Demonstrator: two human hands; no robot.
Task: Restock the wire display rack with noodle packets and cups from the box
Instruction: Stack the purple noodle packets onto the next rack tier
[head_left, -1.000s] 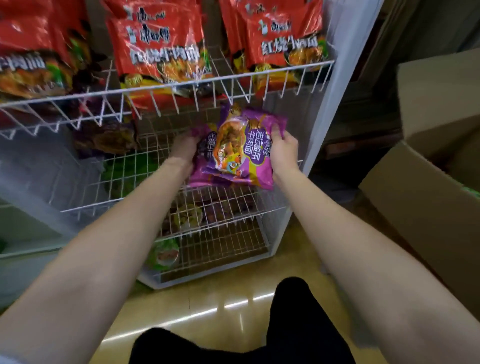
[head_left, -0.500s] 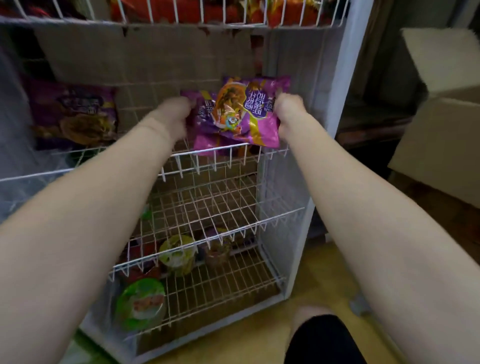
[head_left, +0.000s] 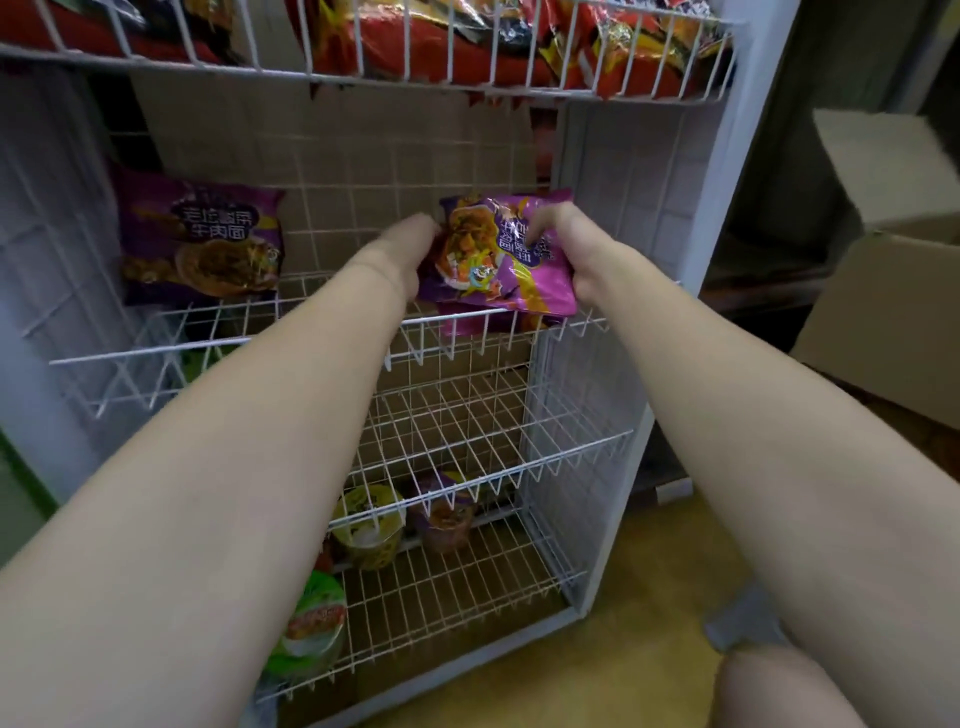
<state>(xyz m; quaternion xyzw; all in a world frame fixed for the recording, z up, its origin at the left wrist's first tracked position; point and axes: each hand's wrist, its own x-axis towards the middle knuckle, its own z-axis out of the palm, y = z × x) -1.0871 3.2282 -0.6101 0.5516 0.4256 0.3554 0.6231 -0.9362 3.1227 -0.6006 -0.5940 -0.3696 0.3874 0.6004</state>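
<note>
A person's 2 bare forearms stretch forward into a white wire display rack (head_left: 519, 452), both hands clasped on a glossy purple noodle packet (head_left: 501, 254). The left hand (head_left: 402, 254) grips the packet's left edge, fingers curled behind it; the right hand (head_left: 574, 249) pinches the right edge, fingers bent over the printed front. The crinkled packet sits tilted just above the shelf's front rail (head_left: 493, 322), between the hands, with another purple packet edge (head_left: 483, 325) showing directly beneath it. Well to the left of the left hand, a second purple packet (head_left: 200, 239) stands upright against the rack's grid back. Above the hands, red foil packets (head_left: 467, 47) crowd the upper wire shelf. Below the arms, round noodle cups sit on the lower shelves: a yellow-lidded cup (head_left: 369, 530) beside a purple cup (head_left: 447, 519), and a green cup (head_left: 311, 629) lying tipped lower down. To the right of the right arm stands an open brown cardboard box (head_left: 893, 312), on a yellow floor (head_left: 623, 670).
</note>
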